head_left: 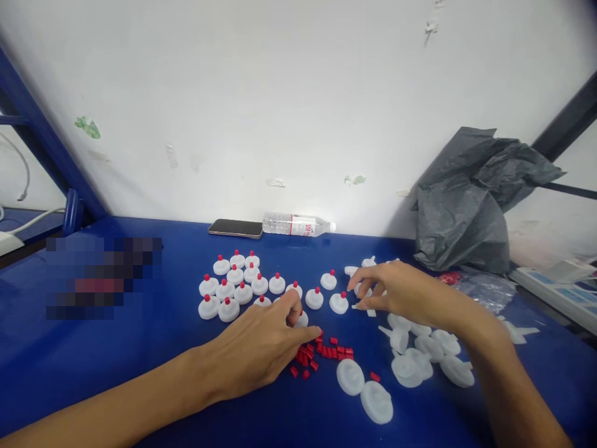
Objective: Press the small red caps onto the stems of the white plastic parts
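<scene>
My left hand [261,345] rests on the blue table [140,373], fingers curled over a white disc part [302,320] next to a heap of small red caps [326,352]. My right hand [396,289] hovers farther right, its fingers pinched on a white plastic part [368,305]. Behind my left hand stand several white discs fitted with red caps [236,283]. Uncapped white discs with spouts [410,364] lie under and in front of my right forearm.
A phone [236,228] and a lying water bottle [298,224] sit against the white wall. A grey plastic bag [471,205] stands at the right, with a clear bag of red caps [471,285] beside it. A blurred patch covers the table's left.
</scene>
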A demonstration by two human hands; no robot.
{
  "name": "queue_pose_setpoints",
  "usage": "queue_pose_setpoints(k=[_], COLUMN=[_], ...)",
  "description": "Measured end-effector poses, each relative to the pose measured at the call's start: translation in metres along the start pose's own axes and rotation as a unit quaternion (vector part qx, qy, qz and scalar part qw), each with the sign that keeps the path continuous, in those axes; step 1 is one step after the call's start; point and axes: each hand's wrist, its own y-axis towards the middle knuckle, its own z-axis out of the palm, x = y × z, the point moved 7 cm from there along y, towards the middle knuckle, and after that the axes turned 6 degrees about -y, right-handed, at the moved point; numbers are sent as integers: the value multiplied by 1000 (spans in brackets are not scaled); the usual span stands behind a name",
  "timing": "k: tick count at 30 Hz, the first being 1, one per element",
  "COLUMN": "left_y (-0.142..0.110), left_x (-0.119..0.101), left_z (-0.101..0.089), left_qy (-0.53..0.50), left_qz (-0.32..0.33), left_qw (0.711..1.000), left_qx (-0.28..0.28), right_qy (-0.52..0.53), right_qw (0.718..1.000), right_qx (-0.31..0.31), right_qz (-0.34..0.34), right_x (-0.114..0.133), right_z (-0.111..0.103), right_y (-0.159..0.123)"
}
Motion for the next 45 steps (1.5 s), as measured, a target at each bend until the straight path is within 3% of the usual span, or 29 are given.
queue_pose_setpoints(k=[7, 14, 22, 31, 35, 40, 45], left_y=[2, 1, 5, 4, 4, 0, -5], left_x=[4, 13, 14, 10, 10, 6, 3], left_z=[5, 6, 14, 12, 5, -14, -27], left_qy=[42, 14, -16, -50, -86, -154, -141], left_qz=[1, -9, -47, -28, -17, 16, 41], left_qw=[999, 999, 999, 998, 994, 972, 960], left_qx=[-9, -31, -7, -10, -59, -174, -238], right_qy=[25, 30, 0, 18, 47, 108, 127], right_qw=[1000, 1000, 999, 994, 989, 985, 981], right_qx=[-6, -8, -27, -98, -118, -90, -82], right_qz=[15, 0, -31, -53, -70, -102, -125], right_x=[-1, -10, 10, 28, 37, 50, 62], right_z=[2, 9, -5, -20, -22, -16, -11], right_y=[-2, 0, -6, -10, -13, -15, -17])
